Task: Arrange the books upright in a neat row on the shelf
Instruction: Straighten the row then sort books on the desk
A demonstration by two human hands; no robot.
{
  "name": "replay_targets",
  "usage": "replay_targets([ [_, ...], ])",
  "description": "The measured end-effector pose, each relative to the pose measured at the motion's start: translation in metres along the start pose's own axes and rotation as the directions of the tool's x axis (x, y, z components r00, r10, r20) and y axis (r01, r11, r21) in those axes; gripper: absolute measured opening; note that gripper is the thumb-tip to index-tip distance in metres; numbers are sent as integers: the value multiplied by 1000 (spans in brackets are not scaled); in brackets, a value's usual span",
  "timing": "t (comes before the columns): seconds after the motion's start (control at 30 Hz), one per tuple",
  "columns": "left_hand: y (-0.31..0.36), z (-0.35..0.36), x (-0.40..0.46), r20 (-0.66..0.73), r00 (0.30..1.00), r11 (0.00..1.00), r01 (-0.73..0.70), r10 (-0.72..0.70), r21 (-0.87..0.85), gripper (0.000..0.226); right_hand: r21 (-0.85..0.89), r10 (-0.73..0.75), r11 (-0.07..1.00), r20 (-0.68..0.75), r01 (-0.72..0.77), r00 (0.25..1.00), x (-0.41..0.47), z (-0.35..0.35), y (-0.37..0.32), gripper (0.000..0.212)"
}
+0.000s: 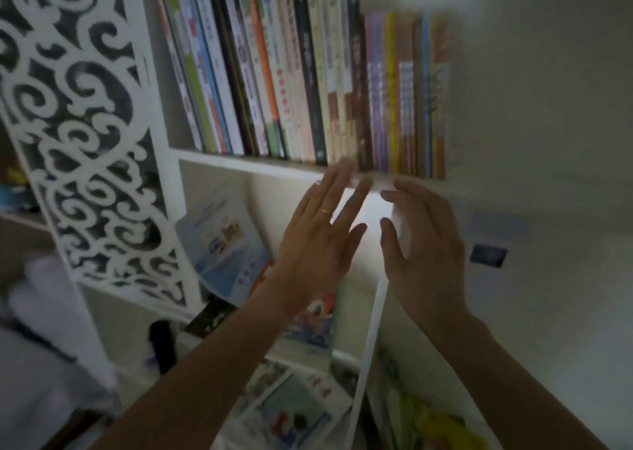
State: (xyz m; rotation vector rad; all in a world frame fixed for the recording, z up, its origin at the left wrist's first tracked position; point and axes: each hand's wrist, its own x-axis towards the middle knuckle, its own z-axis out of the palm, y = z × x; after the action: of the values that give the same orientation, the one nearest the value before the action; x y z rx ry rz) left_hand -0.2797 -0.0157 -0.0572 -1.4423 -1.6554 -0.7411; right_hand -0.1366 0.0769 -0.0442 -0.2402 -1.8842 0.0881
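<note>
A long row of books (301,80) stands upright on the white shelf board (260,167), spines facing me, the left ones leaning slightly. My left hand (322,234), with a ring on one finger, is held flat with straight fingers just below the shelf edge, its fingertips near the bottom of the dark and beige spines. Beside it my right hand (424,240) hovers with fingers spread and relaxed under the purple and yellow spines (387,100). Neither hand holds anything. The picture is blurred by motion.
A white carved lattice panel (85,134) forms the shelf's left side. In the compartment below, a blue-white booklet (222,240) leans against the wall, and more picture books (287,412) lie lower down. A plain wall (548,107) lies to the right.
</note>
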Motion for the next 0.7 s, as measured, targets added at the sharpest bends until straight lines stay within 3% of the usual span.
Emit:
replay_targets([
  [0.07,-18,-9,-48,31,997,998,64,-64,-9,53,82,-29,996,89,22,996,-35,28,-16,27],
  [0.17,-51,-17,-112,104,944,949,314,-313,8,43,131,157,970,293,-203,943,-79,73,-32,27],
  [0.2,-63,-16,-130,145,895,906,424,-421,17,39,97,267,941,379,-325,886,-91,88,-34,27],
  [0.27,-84,-12,-163,234,751,781,621,-617,63,37,-25,458,843,556,-537,693,-111,119,-30,36],
  [0.33,-101,-4,-190,318,606,666,736,-729,123,33,-178,549,773,669,-609,500,-122,139,-24,46],
  [0.37,-107,1,-200,361,545,621,772,-757,136,28,-235,579,754,680,-613,451,-123,146,-22,45],
  [0.43,-111,12,-209,438,458,557,822,-773,123,24,-345,642,730,640,-590,421,-122,152,-20,36],
  [0.53,-112,29,-210,459,381,473,876,-802,99,31,-503,730,664,597,-553,332,-118,160,-12,52],
  [0.63,-108,37,-199,447,289,329,944,-846,12,34,-472,755,603,597,-643,271,-124,173,-1,50],
  [0.7,-103,41,-191,519,190,127,980,-833,-155,31,-413,771,553,582,-723,258,-127,177,8,40],
])
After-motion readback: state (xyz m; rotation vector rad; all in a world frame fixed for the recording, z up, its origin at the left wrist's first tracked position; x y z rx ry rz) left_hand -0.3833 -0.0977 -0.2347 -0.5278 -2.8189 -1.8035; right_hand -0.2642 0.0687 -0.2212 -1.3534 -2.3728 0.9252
